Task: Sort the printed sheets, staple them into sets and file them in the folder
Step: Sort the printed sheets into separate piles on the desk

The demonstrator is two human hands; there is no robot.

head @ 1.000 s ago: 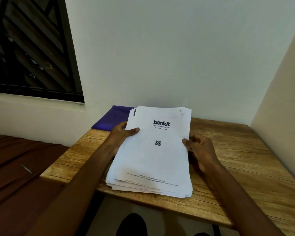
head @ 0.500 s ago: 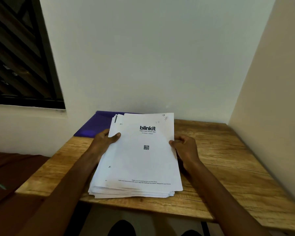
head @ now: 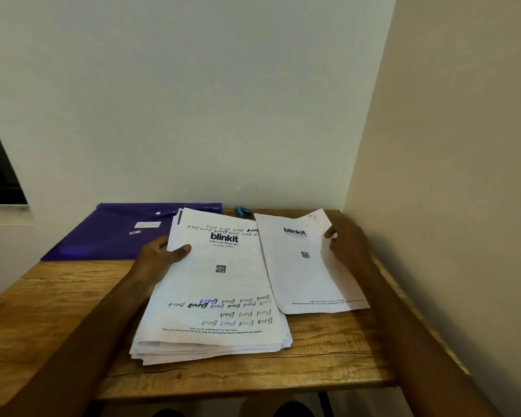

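Presently, in the head view, your left hand (head: pixel 160 260) clamps thumb-over on the left edge of the stack of printed sheets (head: pixel 214 296) on the wooden table (head: pixel 42 311). Your right hand (head: pixel 348 245) pinches a single blinkit sheet (head: pixel 304 272) by its far right edge, long axis running away from you, just right of the stack. The purple folder (head: pixel 118 233) and blue stapler (head: pixel 243 211) lie beyond, nearer your left hand.

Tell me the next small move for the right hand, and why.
Probably lay the single sheet flat on the bare wooden table, starting a sorted pile: the right hand holds it beside the stack, which the left hand grips.
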